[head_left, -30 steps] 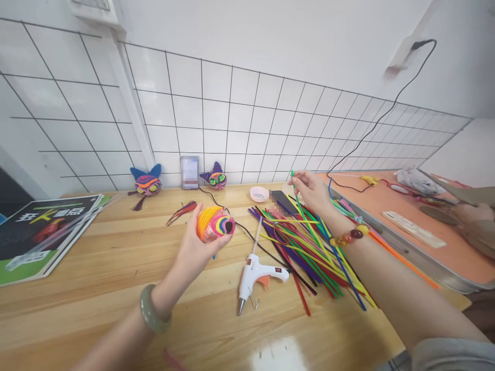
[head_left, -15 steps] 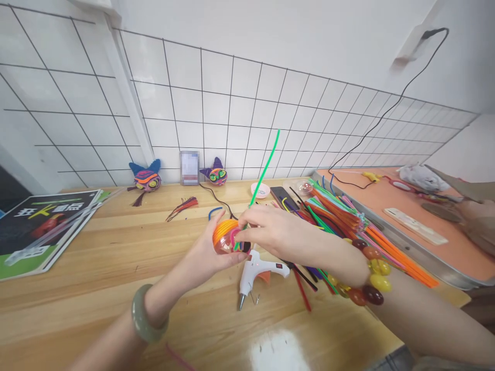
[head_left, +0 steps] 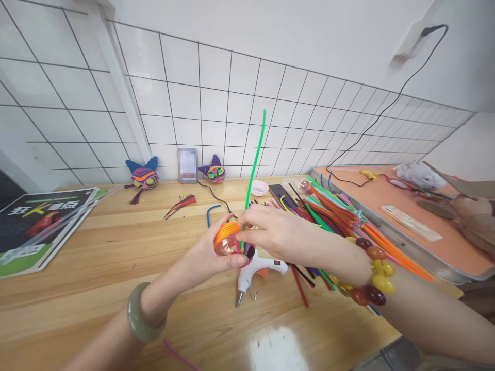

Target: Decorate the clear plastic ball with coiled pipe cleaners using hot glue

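A clear ball (head_left: 225,243), partly covered with orange strands and with coloured pieces at its right side, sits in my left hand (head_left: 207,254). The fingers and thumb of that hand wrap round it. My right hand (head_left: 266,226) pinches a long green pipe cleaner (head_left: 257,154) against the ball's right side; the pipe cleaner's free end points upward. Just below the ball lies a white glue gun (head_left: 249,270), nozzle toward the front. Right of it, many coloured pipe cleaners (head_left: 336,211) are spread, partly hidden by my right arm.
Two finished cat-eared balls (head_left: 144,175) (head_left: 215,170) stand by the wall with a blurred phone (head_left: 188,166). Nearby are a pink dish (head_left: 259,188), a dark phone (head_left: 281,196) and thread (head_left: 181,205). Magazines (head_left: 42,221) lie left. Another person's hand (head_left: 472,212) is at the orange tray (head_left: 371,206).
The green pipe cleaner has swung left and stands more upright. The ball has turned slightly in my left hand, showing more of the coloured pieces and their dark end.
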Tool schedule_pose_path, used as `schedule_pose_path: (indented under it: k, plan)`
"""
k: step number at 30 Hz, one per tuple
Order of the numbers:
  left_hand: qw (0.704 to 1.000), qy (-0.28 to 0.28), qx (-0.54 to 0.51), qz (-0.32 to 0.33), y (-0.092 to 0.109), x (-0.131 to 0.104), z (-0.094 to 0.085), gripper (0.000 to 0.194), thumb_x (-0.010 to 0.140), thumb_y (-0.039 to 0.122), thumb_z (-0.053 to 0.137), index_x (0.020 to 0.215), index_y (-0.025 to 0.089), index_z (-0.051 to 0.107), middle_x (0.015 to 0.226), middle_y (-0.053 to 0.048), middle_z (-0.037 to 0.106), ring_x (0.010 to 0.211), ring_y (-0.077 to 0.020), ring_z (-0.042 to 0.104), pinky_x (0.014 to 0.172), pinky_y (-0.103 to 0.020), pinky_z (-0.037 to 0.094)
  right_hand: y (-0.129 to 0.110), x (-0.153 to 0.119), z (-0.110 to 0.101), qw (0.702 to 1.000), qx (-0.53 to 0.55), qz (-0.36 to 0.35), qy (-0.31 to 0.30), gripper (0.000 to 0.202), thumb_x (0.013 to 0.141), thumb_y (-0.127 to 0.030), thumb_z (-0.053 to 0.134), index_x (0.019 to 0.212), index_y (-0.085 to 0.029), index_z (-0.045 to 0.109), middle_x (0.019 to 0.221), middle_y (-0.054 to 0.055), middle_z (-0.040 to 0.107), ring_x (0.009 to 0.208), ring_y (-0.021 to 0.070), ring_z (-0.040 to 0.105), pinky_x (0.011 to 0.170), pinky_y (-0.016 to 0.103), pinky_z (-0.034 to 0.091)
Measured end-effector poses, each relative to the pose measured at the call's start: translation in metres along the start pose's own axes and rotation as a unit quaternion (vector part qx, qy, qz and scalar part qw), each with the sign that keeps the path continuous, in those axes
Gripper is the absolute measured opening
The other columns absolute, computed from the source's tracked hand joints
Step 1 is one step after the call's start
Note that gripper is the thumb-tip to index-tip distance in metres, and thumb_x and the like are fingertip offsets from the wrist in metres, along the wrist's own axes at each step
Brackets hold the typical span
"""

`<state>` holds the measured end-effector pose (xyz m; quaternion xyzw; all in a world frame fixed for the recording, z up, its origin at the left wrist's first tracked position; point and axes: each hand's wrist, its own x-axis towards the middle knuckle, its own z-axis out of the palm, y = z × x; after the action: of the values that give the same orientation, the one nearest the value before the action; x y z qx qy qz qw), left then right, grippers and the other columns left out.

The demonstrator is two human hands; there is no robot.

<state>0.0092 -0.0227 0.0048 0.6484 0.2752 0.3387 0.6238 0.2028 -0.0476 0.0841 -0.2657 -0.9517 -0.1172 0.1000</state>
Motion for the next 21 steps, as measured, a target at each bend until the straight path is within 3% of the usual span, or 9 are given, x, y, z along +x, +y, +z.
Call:
schedule_pose_path:
  k: [7, 11, 15, 21]
  plan:
    - [1.0, 0.016, 0.018, 0.003, 0.005, -0.003, 0.004, 0.064, 0.079, 0.033, 0.067, 0.137, 0.021, 0.043, 0.112, -0.008, 0.066, 0.106, -0.026, 0.061, 0.091, -0.038, 0.049, -0.002, -0.002, 0.001, 1.0, 0.01, -0.017, 0.003, 0.025, 0.097, -0.015, 0.044, 0.095, -0.017, 0.069, 0.094, 0.007, 0.06, 0.085, 0.0189, 0.051, 0.074, 0.031, 0.044]
    - [0.999, 0.043, 0.021, -0.016, 0.006, -0.003, 0.006, 0.066, 0.077, 0.034, 0.067, 0.137, 0.021, 0.043, 0.112, -0.008, 0.066, 0.104, -0.0264, 0.062, 0.089, -0.038, 0.051, -0.004, -0.004, 0.003, 1.0, 0.01, 0.004, 0.004, 0.024, 0.097, -0.017, 0.045, 0.089, -0.019, 0.068, 0.089, 0.005, 0.06, 0.08, 0.0176, 0.052, 0.072, 0.03, 0.044]
    - [0.997, 0.061, 0.014, -0.036, 0.006, -0.003, 0.006, 0.07, 0.072, 0.029, 0.071, 0.136, 0.022, 0.044, 0.116, -0.007, 0.065, 0.108, -0.0267, 0.06, 0.092, -0.039, 0.05, -0.001, -0.007, 0.007, 0.999, -0.022, 0.008, 0.037, 0.021, 0.097, -0.015, 0.044, 0.1, -0.015, 0.065, 0.089, 0.008, 0.064, 0.082, 0.0197, 0.057, 0.072, 0.033, 0.046]
    - [0.995, 0.084, 0.007, -0.045, 0.006, -0.003, 0.005, 0.071, 0.071, 0.029, 0.072, 0.136, 0.022, 0.044, 0.124, -0.008, 0.062, 0.113, -0.0259, 0.058, 0.097, -0.037, 0.047, 0.002, -0.012, 0.009, 0.994, -0.006, 0.06, 0.096, 0.026, 0.097, -0.024, 0.046, 0.083, -0.015, 0.066, 0.079, 0.006, 0.068, 0.071, 0.0172, 0.062, 0.063, 0.029, 0.046]
